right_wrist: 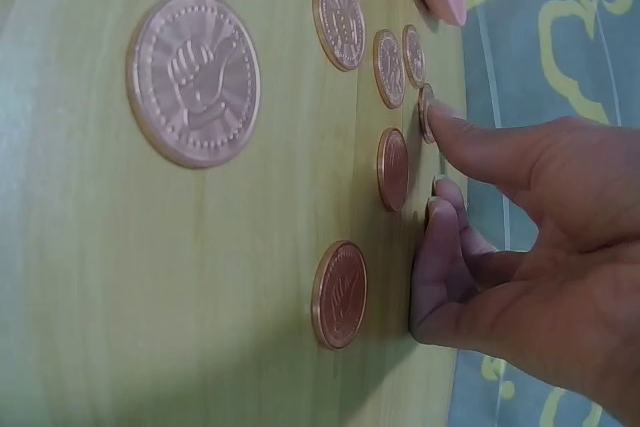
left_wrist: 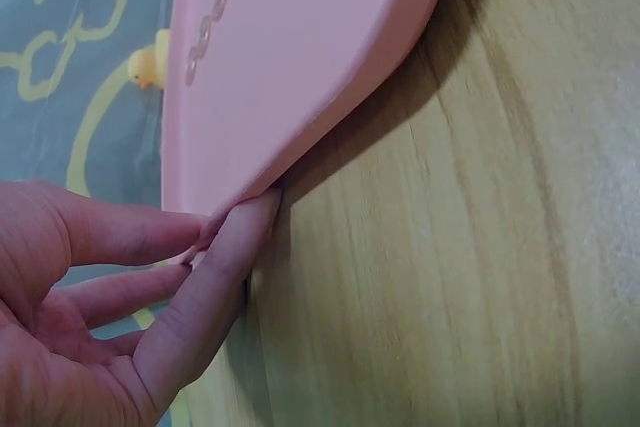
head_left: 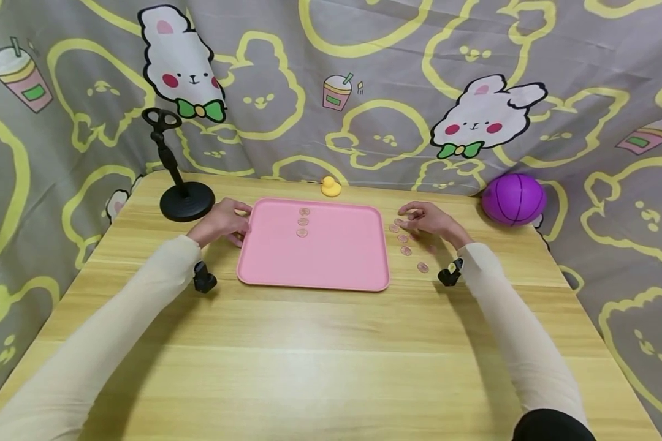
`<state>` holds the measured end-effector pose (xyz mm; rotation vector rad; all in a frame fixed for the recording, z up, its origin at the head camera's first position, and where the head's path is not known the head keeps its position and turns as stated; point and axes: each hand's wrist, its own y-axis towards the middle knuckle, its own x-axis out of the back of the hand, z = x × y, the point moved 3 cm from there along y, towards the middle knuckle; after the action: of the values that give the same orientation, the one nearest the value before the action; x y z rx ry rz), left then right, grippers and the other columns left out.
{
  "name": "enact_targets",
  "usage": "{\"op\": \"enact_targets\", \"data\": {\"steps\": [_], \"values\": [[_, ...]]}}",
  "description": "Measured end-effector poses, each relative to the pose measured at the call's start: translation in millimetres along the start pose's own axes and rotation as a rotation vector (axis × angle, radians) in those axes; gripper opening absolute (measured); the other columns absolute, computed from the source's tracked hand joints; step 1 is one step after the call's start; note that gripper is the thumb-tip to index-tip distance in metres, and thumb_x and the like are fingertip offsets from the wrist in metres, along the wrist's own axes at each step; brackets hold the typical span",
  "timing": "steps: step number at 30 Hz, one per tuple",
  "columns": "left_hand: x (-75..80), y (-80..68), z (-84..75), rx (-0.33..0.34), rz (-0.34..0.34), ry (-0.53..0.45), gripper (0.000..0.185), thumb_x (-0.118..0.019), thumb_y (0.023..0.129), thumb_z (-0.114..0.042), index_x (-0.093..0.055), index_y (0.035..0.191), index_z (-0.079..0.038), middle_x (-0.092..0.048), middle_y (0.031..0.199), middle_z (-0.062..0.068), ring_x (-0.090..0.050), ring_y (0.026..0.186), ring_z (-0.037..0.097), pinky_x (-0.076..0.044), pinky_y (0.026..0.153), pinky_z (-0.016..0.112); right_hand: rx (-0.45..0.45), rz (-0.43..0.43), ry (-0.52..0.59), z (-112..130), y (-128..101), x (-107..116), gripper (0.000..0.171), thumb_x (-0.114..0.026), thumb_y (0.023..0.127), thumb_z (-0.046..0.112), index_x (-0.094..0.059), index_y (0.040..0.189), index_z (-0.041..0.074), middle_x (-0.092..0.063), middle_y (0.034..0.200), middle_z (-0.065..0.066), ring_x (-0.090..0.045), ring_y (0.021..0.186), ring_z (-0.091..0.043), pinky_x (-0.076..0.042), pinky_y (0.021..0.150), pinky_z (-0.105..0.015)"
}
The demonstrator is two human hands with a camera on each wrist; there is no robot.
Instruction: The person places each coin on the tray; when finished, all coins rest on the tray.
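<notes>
Head view, left to right: a black stand (head_left: 179, 184), then the left hand (head_left: 220, 222) with loosely extended fingers (left_wrist: 215, 257) touching the left edge of the pink tray (head_left: 331, 269), gripping nothing. Three coins (head_left: 303, 222) lie in a column on the tray. Right of it, more coins (right_wrist: 195, 77) lie scattered on the table (head_left: 320, 355); the right hand (head_left: 430, 222) presses one (right_wrist: 427, 113) with a fingertip, the other fingers loosely curled. A purple ball (head_left: 513, 198) sits far right.
</notes>
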<state>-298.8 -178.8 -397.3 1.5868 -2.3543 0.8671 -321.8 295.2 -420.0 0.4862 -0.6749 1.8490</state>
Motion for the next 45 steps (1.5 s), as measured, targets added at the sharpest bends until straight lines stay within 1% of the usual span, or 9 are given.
{"op": "enact_targets", "data": {"steps": [3, 6, 9, 13, 19, 28, 37, 42, 45], "values": [[0.2, 1.1, 0.7, 0.003, 0.005, 0.003, 0.065, -0.058, 0.095, 0.007, -0.037, 0.155, 0.013, -0.071, 0.105, 0.026, -0.072, 0.077, 0.021, -0.066, 0.064, 0.034, 0.002, -0.013, -0.014, 2, 2, -4, 0.033, -0.068, 0.101, 0.005, -0.06, 0.131, -0.008, -0.059, 0.077, -0.006, -0.055, 0.068, -0.015, -0.044, 0.071, -0.026], [0.9, 1.3, 1.7, 0.005, 0.019, 0.003, 0.065, -0.059, 0.095, 0.006, -0.035, 0.156, 0.013, -0.071, 0.108, 0.028, -0.073, 0.079, 0.022, -0.066, 0.065, 0.035, 0.03, -0.037, -0.081, 5, 3, -9, 0.025, -0.068, 0.101, 0.006, -0.063, 0.123, -0.006, -0.057, 0.073, -0.007, -0.051, 0.065, -0.013, -0.043, 0.069, -0.026], [2.1, 2.5, 2.6, 0.01, 0.031, 0.003, 0.067, -0.059, 0.095, 0.005, -0.034, 0.156, 0.013, -0.071, 0.111, 0.028, -0.073, 0.08, 0.022, -0.066, 0.065, 0.036, 0.043, -0.063, -0.15, 6, 4, -11, 0.019, -0.069, 0.102, 0.008, -0.065, 0.117, -0.003, -0.059, 0.077, -0.01, -0.05, 0.068, -0.015, -0.043, 0.073, -0.031], [1.9, 4.8, 2.2, 0.018, 0.032, 0.003, 0.068, -0.06, 0.095, 0.005, -0.033, 0.157, 0.013, -0.071, 0.107, 0.027, -0.073, 0.079, 0.022, -0.065, 0.064, 0.035, 0.044, -0.073, -0.208, 6, 6, -10, 0.018, -0.068, 0.102, 0.01, -0.066, 0.118, 0.0, -0.061, 0.085, -0.015, -0.052, 0.073, -0.02, -0.044, 0.076, -0.035], [-0.3, 6.2, 2.5, 0.015, 0.043, 0.004, 0.067, -0.06, 0.096, 0.005, -0.033, 0.157, 0.013, -0.07, 0.107, 0.026, -0.072, 0.08, 0.022, -0.066, 0.066, 0.035, 0.152, -0.046, -0.289, 5, 9, -10, 0.02, -0.063, 0.104, 0.004, -0.065, 0.123, -0.002, -0.065, 0.096, -0.022, -0.059, 0.082, -0.028, -0.049, 0.074, -0.035], [4.1, 8.4, 5.1, 0.028, 0.063, -0.025, 0.069, -0.06, 0.095, 0.005, -0.032, 0.157, 0.012, -0.072, 0.096, 0.018, -0.071, 0.076, 0.018, -0.066, 0.067, 0.035, 0.113, -0.057, -0.26, 2, 11, -10, 0.016, -0.063, 0.105, 0.009, -0.063, 0.118, -0.001, -0.068, 0.103, -0.022, -0.061, 0.085, -0.029, -0.052, 0.083, -0.042], [4.5, 8.4, 6.6, 0.014, 0.065, -0.019, 0.067, -0.06, 0.096, 0.004, -0.033, 0.156, 0.013, -0.071, 0.094, 0.016, -0.07, 0.073, 0.017, -0.066, 0.067, 0.035, 0.029, -0.115, -0.214, 0, 8, -9, 0.017, -0.065, 0.105, 0.013, -0.062, 0.114, 0.0, -0.063, 0.094, -0.017, -0.058, 0.072, -0.024, -0.049, 0.077, -0.036], [4.9, 8.2, 6.8, 0.016, 0.065, -0.012, 0.067, -0.06, 0.097, 0.004, -0.032, 0.157, 0.013, -0.07, 0.095, 0.016, -0.071, 0.072, 0.017, -0.066, 0.067, 0.034, 0.016, -0.123, -0.201, 0, 8, -9, 0.017, -0.066, 0.104, 0.013, -0.061, 0.112, -0.002, -0.062, 0.098, -0.016, -0.055, 0.081, -0.024, -0.048, 0.074, -0.031], [3.3, 8.6, 6.8, 0.021, 0.069, -0.022, 0.067, -0.059, 0.097, 0.003, -0.031, 0.158, 0.012, -0.07, 0.095, 0.015, -0.07, 0.073, 0.017, -0.066, 0.067, 0.033, 0.024, -0.165, -0.191, 2, 6, -7, 0.015, -0.067, 0.103, 0.009, -0.062, 0.109, -0.004, -0.063, 0.099, -0.018, -0.056, 0.085, -0.024, -0.048, 0.072, -0.026]]}}
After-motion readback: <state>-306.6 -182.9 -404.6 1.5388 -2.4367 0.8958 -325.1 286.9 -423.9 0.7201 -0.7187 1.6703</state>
